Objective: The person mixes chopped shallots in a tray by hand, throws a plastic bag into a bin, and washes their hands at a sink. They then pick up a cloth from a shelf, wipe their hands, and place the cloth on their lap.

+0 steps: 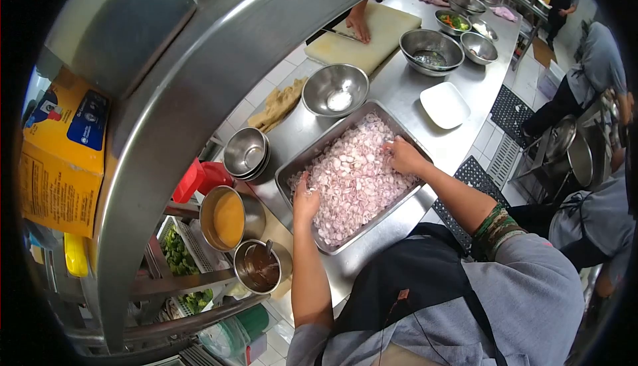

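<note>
Thin pinkish-white slices of shallot (355,180) fill a deep rectangular metal tray (340,249) on the steel counter. My left hand (306,204) is at the tray's left side, its fingers curled into the sliced shallots and a few pieces stuck to it. On the opposite side, my right hand (406,158) reaches over the rim, with bent fingers closed on slices at the surface. Some fingertips of both hands are hidden among the pieces.
Beyond the tray stand a metal bowl (335,91), stacked bowls (246,153) and a white square dish (444,105). Pots of orange (228,218) and brown sauce (260,266) stand left. Another person's hand (358,24) rests on a cutting board (392,25). A curved steel frame (156,123) crosses nearby.
</note>
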A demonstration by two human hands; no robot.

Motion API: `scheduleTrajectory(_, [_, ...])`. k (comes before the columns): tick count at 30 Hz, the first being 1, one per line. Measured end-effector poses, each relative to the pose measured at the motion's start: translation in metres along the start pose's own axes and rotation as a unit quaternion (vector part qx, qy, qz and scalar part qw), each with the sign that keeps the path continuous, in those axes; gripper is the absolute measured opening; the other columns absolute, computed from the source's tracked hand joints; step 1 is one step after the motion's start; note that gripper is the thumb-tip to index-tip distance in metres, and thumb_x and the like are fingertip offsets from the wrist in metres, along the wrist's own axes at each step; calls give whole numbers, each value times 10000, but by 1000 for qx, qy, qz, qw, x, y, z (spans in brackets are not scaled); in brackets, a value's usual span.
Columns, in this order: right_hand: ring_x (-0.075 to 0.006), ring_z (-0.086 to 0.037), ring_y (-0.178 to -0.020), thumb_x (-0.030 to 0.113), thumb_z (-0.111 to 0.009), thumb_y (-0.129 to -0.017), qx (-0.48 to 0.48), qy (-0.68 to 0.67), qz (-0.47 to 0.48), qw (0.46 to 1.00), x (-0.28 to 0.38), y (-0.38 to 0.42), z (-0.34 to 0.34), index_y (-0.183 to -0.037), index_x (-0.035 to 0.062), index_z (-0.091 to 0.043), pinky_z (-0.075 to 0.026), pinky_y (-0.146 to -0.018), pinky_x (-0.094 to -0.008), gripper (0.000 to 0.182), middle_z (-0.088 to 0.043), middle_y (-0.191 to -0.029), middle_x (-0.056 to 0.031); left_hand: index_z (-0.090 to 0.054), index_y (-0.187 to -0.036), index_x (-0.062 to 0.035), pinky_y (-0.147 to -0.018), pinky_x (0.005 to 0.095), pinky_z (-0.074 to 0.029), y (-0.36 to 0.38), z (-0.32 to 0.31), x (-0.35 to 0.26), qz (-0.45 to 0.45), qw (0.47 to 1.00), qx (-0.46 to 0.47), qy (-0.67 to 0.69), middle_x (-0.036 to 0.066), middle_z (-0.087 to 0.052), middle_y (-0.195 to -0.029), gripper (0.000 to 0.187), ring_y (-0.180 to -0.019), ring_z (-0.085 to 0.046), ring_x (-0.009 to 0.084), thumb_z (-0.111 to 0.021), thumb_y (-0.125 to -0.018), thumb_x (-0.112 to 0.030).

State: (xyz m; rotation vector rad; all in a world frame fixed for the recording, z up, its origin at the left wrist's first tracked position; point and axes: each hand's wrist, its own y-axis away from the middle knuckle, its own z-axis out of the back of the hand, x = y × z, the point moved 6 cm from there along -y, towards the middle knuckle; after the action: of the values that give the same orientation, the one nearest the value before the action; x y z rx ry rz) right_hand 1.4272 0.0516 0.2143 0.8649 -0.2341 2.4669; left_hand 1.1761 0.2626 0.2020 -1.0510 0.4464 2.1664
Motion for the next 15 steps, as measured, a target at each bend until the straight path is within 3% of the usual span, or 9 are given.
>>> scheduleTrajectory(2, [-381, -540, -953, 148, -581, -812, -6, 1, 1, 1000, -5, -1, -5, -1090, 69, -603, -445, -858, -429, 290, -518, -1007, -225, -426, -1375, 38, -1108, 358, -311, 0, 0, -2, 3, 1000, 3, 2, 235, -474, -1388, 612, -1318, -434, 334, -506, -784, -101])
scheduleTrajectory(5, [-469, -479, -1185, 182, -538, -840, 28, -6, -33, 999, 9, 2, 6, -1116, 42, -621, -378, -1033, -469, 321, -563, -1144, -320, -424, -1379, 34, -1110, 355, -308, 1, 0, -3, 8, 1000, 7, 4, 233, -472, -1393, 613, -1323, -430, 329, -505, -786, -97])
scheduleTrajectory(15, [-459, -513, -1104, 160, -544, -810, 17, 0, -9, 1000, 9, 1, 5, -1114, 58, -621, -390, -1004, -476, 330, -582, -1061, -308, -409, -1391, 32, -1102, 355, -319, 5, 4, -17, 35, 999, 27, 12, 231, -479, -1388, 620, -1313, -443, 331, -510, -791, -91])
